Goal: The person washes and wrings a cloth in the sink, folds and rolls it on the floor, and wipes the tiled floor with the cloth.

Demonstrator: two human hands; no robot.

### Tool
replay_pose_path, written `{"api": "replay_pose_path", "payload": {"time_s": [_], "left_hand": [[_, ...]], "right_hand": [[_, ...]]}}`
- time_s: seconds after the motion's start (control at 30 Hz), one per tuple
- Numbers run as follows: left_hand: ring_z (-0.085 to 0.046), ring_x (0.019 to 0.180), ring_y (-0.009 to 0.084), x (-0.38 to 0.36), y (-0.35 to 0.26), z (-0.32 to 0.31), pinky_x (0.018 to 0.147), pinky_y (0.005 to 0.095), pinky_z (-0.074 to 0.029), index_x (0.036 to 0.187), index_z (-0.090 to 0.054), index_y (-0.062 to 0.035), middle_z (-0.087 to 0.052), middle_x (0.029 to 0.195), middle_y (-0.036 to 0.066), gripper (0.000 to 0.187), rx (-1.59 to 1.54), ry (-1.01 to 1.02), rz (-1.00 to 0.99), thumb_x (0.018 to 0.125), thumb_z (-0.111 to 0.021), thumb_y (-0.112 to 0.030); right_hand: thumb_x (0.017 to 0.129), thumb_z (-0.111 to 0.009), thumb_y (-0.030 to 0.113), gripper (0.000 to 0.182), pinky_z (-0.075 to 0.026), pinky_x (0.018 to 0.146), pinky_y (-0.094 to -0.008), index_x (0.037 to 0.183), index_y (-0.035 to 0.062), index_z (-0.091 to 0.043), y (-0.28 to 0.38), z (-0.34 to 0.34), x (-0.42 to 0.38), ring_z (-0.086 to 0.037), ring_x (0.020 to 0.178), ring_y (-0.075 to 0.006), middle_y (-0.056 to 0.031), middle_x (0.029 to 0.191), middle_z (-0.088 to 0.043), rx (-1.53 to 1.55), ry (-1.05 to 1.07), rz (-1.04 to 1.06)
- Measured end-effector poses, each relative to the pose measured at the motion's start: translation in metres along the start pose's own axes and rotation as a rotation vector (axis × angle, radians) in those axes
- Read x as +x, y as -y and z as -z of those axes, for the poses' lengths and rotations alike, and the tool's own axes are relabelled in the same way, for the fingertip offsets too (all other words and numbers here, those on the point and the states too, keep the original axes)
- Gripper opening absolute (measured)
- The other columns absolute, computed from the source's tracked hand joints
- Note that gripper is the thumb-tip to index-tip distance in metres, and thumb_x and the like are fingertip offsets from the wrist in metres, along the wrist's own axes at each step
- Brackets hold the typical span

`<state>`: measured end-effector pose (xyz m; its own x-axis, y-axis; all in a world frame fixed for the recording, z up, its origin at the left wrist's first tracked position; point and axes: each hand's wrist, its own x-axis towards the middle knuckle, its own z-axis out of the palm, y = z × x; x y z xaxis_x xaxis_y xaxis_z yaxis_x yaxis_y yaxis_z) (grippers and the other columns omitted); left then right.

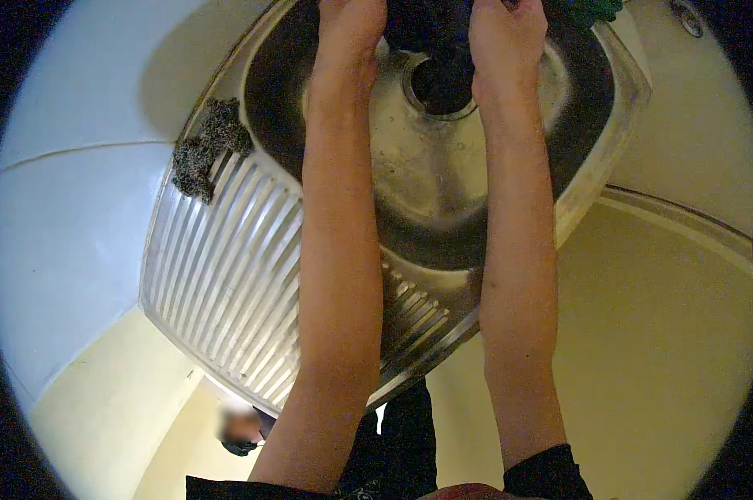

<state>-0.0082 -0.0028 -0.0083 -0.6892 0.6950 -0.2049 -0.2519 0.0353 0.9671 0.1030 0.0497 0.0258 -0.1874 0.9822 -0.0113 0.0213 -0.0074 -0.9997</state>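
Both my arms stretch over a stainless steel sink, and the hands are partly cut off by the top edge of the view. Between them hangs a dark cloth, bunched up and dangling over the round drain hole. My left hand is closed at the left side of the cloth, its fingertips out of view. On the other side my right hand is curled closed against it.
Steel wool scrubbers lie on the upper left corner of the ribbed drainboard. Something green sits at the sink's upper right rim. Pale tiled wall borders the left side. A person appears at the lower left, beyond the sink's edge.
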Motion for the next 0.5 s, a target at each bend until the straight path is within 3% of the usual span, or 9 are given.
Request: {"api": "replay_pose_path", "payload": {"time_s": [0.07,0.17,0.27,0.37,0.5], "left_hand": [[-0.059,0.125,0.0282,-0.018,-0.021,-0.006,0.109,0.037,-0.041,0.144,-0.055,0.0025,-0.059,0.141,0.018,0.047,-0.15,0.152,0.06,0.104,-0.047,-0.021],[-0.061,0.119,0.0288,0.006,0.005,0.002,0.105,0.0368,-0.044,0.139,-0.058,0.0031,-0.064,0.134,0.018,0.046,-0.436,0.153,0.125,0.106,-0.046,-0.026],[-0.064,0.111,0.0274,-0.029,-0.027,-0.017,0.098,0.0365,-0.047,0.133,-0.06,0.0055,-0.068,0.124,0.016,0.042,-0.362,0.072,-0.034,0.105,-0.053,-0.024],[-0.066,0.104,0.023,-0.002,-0.004,-0.015,0.092,0.0348,-0.05,0.129,-0.065,0.003,-0.071,0.115,0.012,0.032,-0.111,-0.17,0.02,0.103,-0.059,-0.015],[-0.067,0.097,0.0171,-0.005,-0.007,-0.011,0.085,0.0302,-0.052,0.127,-0.068,-0.001,-0.073,0.114,0.007,0.028,-0.249,-0.015,-0.265,0.101,-0.058,-0.002]], "right_hand": [[0.103,-0.067,0.032,0.033,-0.045,0.075,-0.0312,0.111,0.0016,-0.057,0.022,-0.001,-0.013,-0.056,0.084,-0.0153,-0.0054,0.093,-0.062,-0.026,-0.005,-0.063],[0.1,-0.071,0.035,0.04,-0.048,0.08,-0.0339,0.113,0.0003,-0.057,0.02,0.001,-0.012,-0.059,0.089,-0.0171,-0.008,0.095,-0.063,0.0,0.056,-0.058],[0.098,-0.074,0.032,0.045,-0.052,0.079,-0.0355,0.121,-0.0025,-0.057,0.017,0.004,-0.011,-0.063,0.091,-0.0201,-0.0122,0.102,-0.066,0.224,0.181,-0.167],[0.095,-0.078,0.027,0.052,-0.055,0.074,-0.0345,0.13,-0.0053,-0.056,0.022,0.005,-0.007,-0.068,0.09,-0.0211,-0.0144,0.11,-0.069,0.205,0.215,-0.428],[0.092,-0.08,0.024,0.054,-0.055,0.07,-0.0318,0.13,-0.008,-0.059,0.009,0.009,-0.003,-0.069,0.088,-0.0223,-0.0164,0.113,-0.071,0.252,0.469,-0.489]]}}
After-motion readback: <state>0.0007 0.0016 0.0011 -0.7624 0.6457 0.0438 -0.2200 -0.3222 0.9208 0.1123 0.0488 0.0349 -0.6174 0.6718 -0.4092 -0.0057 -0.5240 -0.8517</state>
